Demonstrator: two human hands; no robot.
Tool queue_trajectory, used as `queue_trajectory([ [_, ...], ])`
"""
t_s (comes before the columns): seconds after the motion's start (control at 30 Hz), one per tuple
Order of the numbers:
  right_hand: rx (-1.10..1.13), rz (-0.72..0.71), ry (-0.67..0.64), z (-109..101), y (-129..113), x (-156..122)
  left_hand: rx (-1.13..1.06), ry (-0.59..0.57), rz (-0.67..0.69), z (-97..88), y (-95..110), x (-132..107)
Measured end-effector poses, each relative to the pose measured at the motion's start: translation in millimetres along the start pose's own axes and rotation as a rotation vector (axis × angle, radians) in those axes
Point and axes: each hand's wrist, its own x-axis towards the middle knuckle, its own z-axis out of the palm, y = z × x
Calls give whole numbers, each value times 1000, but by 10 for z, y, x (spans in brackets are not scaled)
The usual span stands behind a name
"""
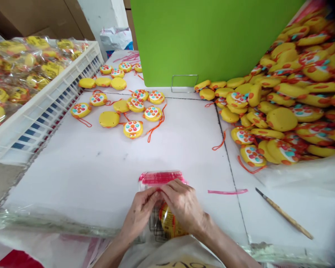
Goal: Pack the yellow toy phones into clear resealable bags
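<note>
While left hand (139,214) and right hand (184,206) grasp clear plastic bag (153,227) around yellow toy (169,222), fingers (171,190) pinch pink-red edge (160,178).

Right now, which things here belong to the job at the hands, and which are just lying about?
In use: left hand; right hand; clear plastic bag with red edge; yellow toy inside it.

Lying about: loose yellow toys with orange cords; wooden-handled brush; pink strip; white crate of bagged toys.
</note>
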Motion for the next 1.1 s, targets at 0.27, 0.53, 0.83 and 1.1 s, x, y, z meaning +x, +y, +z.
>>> queue_trajectory([
  [0.27, -128, -66, -45, 99, -31, 44, 226, 75, 71, 71, 63, -18],
  [0.53, 293, 281, 143, -71, 348, -60, 367, 74, 109, 38, -52, -49],
  [0.83, -182, 998, 217, -615, 1577, -1267, 110, 85, -18, -63, -65, -16],
  [1.1, 260, 610, -49, -507, 758, -782, -33, 77, -84, -48, -60, -5],
])
